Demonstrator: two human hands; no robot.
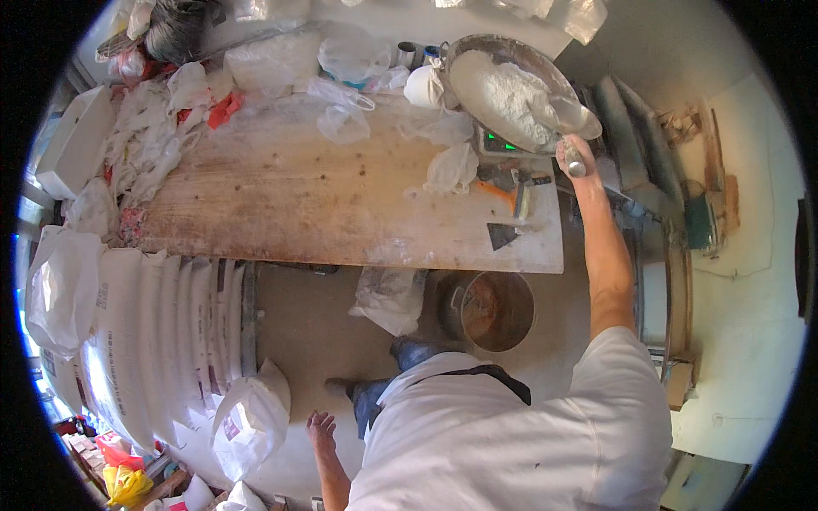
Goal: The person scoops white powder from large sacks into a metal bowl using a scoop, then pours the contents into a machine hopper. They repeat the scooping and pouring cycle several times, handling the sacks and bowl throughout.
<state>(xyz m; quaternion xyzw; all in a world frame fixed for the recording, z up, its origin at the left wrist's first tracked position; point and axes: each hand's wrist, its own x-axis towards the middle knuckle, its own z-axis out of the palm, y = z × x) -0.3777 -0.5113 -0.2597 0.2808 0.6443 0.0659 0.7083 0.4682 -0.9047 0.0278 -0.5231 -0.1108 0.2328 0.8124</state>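
My right hand (573, 153) reaches far forward and is closed round the handle of a metal scoop (578, 117). The scoop's head is at the right rim of a large metal basin (555, 61). White powder, like flour (508, 92), is heaped in the basin. Under the basin's near side shows a scale (498, 143) with a lit green display. My left hand (322, 428) hangs low at my left side, empty, its fingers loosely bent and apart.
The wooden table (281, 187) carries plastic bags (345, 111), an orange-handled scraper (498, 192) and a dark triangular blade (501, 236). A metal pot (497, 311) stands on the floor by the table's front edge. Stacked white sacks (162, 324) fill the left; dark trays (630, 136) stand right.
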